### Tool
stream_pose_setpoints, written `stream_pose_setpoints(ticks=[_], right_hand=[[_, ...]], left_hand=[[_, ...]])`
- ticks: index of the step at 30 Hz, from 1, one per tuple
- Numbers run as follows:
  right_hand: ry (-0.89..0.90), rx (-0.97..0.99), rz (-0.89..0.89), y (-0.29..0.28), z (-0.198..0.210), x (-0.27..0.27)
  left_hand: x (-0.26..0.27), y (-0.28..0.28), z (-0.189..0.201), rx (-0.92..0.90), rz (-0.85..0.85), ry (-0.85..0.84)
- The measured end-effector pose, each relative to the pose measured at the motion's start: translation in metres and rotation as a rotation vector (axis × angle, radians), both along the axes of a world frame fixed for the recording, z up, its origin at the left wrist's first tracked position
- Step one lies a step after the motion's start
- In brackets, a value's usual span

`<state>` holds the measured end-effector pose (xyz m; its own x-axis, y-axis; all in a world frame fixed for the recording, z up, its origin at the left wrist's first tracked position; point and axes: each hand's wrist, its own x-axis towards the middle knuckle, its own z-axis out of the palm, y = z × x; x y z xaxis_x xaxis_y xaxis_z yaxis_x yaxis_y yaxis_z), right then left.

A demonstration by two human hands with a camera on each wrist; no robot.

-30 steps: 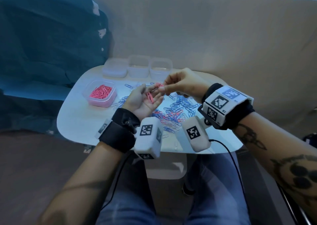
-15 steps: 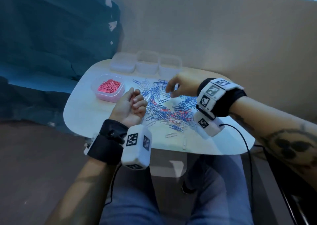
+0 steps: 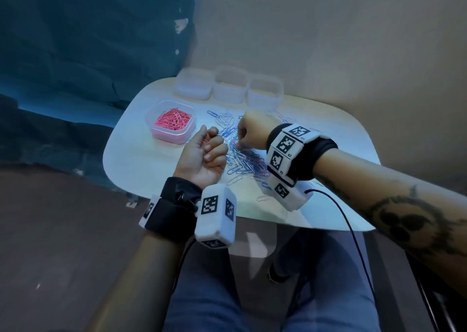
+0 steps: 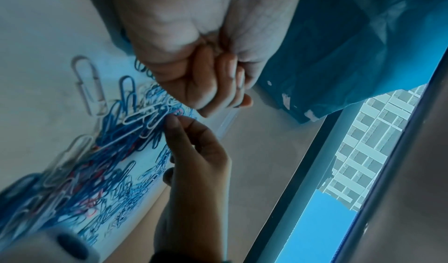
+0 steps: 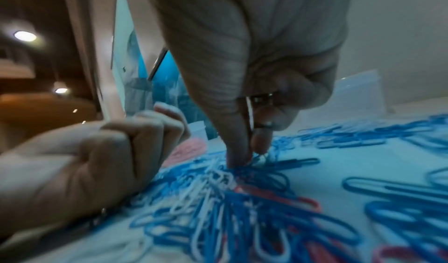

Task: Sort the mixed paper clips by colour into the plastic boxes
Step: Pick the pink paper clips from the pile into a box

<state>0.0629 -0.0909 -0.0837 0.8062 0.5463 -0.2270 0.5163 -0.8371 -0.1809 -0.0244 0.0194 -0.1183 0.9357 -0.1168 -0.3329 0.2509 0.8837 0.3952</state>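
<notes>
A mixed pile of blue, white and pink paper clips (image 3: pixel 243 159) lies mid-table. My left hand (image 3: pixel 212 149) rests palm up beside it, fingers curled over a few pink clips; only a sliver of pink shows. My right hand (image 3: pixel 239 143) reaches down into the pile's left edge. In the right wrist view its thumb and forefinger (image 5: pixel 249 152) pinch together on a clip among the blue ones, colour unclear. The left wrist view shows a pink loop (image 4: pixel 179 112) at that fingertip. A plastic box of pink clips (image 3: pixel 171 123) stands to the left.
Three empty clear boxes (image 3: pixel 230 86) stand in a row along the far edge of the white table (image 3: pixel 141 164). A few loose white clips (image 3: pixel 235 180) lie near the front edge. A cable (image 3: pixel 351 230) hangs from my right wrist over my lap.
My right hand left the left palm and dropped into the pile. My left hand closed its fingers over the pink clips and sank onto the table beside the pile.
</notes>
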Motion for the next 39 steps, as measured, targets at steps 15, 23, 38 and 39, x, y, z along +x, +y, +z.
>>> stream_pose_setpoints(ticks=[15,23,38,39], right_hand=[[0.32,0.6,-0.162,-0.012,0.046,-0.024],[0.1,0.135,-0.087,-0.104,0.034,-0.039],[0.05,-0.048,0.004,-0.112,0.007,-0.021],[0.055,-0.02,0.012,-0.111,0.006,-0.022]], left_hand=[[0.004,-0.025,0.013,-0.011,0.134,-0.037],[-0.012,-0.031,0.011,0.118,-0.078,0.089],[0.022,-0.057,0.039,2.284,-0.712,-0.328],[0.023,-0.056,0.04,2.277,-0.729,-0.33]])
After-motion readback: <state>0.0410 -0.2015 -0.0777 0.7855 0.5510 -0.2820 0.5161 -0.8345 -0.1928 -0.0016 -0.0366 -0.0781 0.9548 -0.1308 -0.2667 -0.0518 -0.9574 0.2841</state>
